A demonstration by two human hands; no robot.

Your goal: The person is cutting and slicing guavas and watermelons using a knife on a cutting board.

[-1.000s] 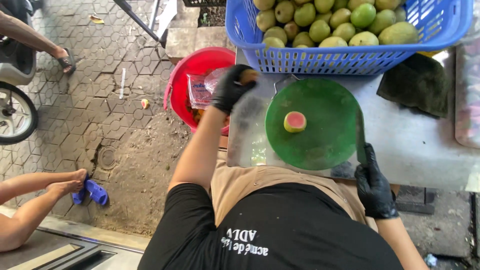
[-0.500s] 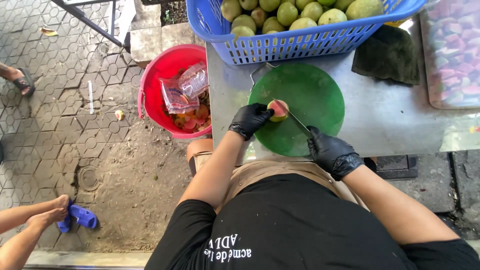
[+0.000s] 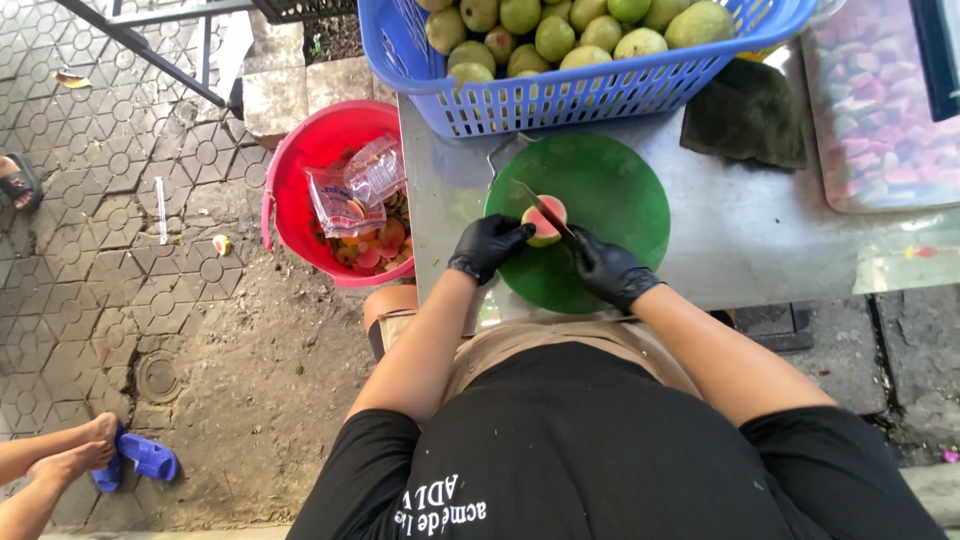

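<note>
- Black-gloved left hand [image 3: 487, 246] steadies a halved guava [image 3: 545, 221] with its fingertips; the pink flesh faces up.
- Black-gloved right hand [image 3: 606, 268] is closed around the handle of a knife [image 3: 538, 205]; the blade lies across the top of the guava.
- Guava sits on a round green cutting board [image 3: 620, 190], left of the board's centre, between the two hands.
- Cutting board rests on a grey metal table [image 3: 740, 250], near its front edge.
- Blue plastic basket [image 3: 560, 95] full of whole green guavas stands just behind the board, touching or nearly touching its far edge.
- Dark green cloth [image 3: 745, 115] lies to the right of the board, beside the basket.
- Clear tray [image 3: 880, 110] of pink and pale cut pieces occupies the right end of the table; its contents are blurred.
- Red bucket [image 3: 300, 160] stands on the ground to the left of the table, holding fruit scraps and plastic bags [image 3: 355, 190].
- Another person's feet and blue sandals [image 3: 135, 460] appear at lower left, well apart from the table.
</note>
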